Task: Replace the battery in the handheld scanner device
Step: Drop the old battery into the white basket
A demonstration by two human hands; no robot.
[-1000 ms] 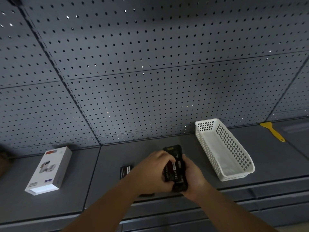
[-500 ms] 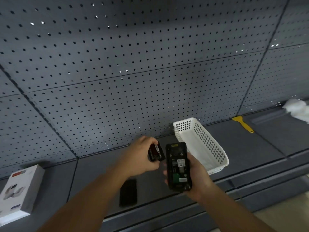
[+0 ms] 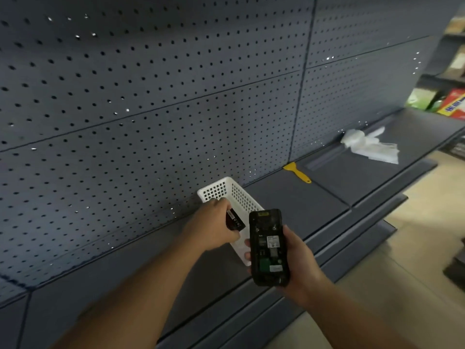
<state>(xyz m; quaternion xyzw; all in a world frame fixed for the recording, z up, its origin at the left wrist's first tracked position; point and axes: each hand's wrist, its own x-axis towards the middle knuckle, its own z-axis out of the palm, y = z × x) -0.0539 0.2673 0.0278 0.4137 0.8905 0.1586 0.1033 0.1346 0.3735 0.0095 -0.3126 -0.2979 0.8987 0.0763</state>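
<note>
My right hand [image 3: 298,258] holds the black handheld scanner [image 3: 268,247] upright, back side facing me. Its battery bay is uncovered, showing labels and a green part inside. My left hand [image 3: 210,226] grips a black battery [image 3: 235,220] with a red and white label, held just left of the scanner and over the near end of the white perforated basket [image 3: 226,188]. The two hands are close but apart.
The grey shelf [image 3: 289,197] runs along a dark pegboard wall [image 3: 151,96]. On the shelf lie a yellow scraper [image 3: 298,172] and a crumpled white plastic bag [image 3: 370,146]. Colourful packages [image 3: 453,104] sit at far right. Beige floor lies lower right.
The view has swung right; the white box and the black cover on the shelf have left the frame. My left hand has carried the battery right, over the basket. The scanner stays in my right hand.
</note>
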